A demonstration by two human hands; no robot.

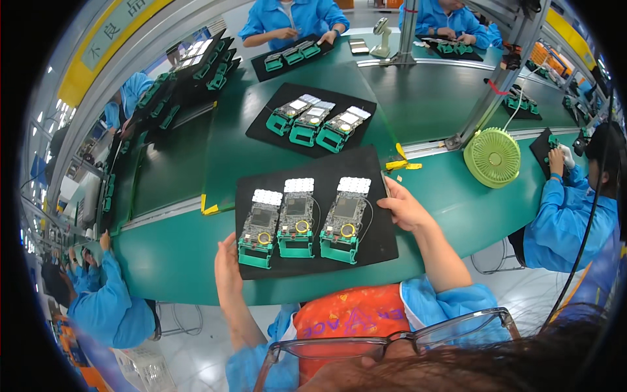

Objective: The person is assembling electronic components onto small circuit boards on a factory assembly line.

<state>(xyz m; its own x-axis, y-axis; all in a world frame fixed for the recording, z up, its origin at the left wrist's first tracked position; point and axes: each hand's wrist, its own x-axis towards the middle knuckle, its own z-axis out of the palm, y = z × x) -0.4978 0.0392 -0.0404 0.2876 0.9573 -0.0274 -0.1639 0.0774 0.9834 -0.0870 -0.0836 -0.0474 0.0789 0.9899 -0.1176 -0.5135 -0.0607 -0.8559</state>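
A flat black tray (382,238) is held between my two hands above the front of the green table. My left hand (228,271) grips its left edge near the lower corner, fingers partly hidden. At the right edge, my right hand (406,206) has its thumb on top and its other fingers partly underneath. Three circuit board assemblies lie on the tray: a left one (264,219), a middle one (299,209) and a right one (346,209). Each has a green plastic frame at the near end, a yellow ring and white pads at the far end.
Beyond lies another black tray (277,98) with three similar assemblies. A green fan (493,157) stands to the right, beside a metal post (499,85). Yellow tape (403,159) marks the table (176,261). Black trays are stacked at left (196,65). Co-workers sit around.
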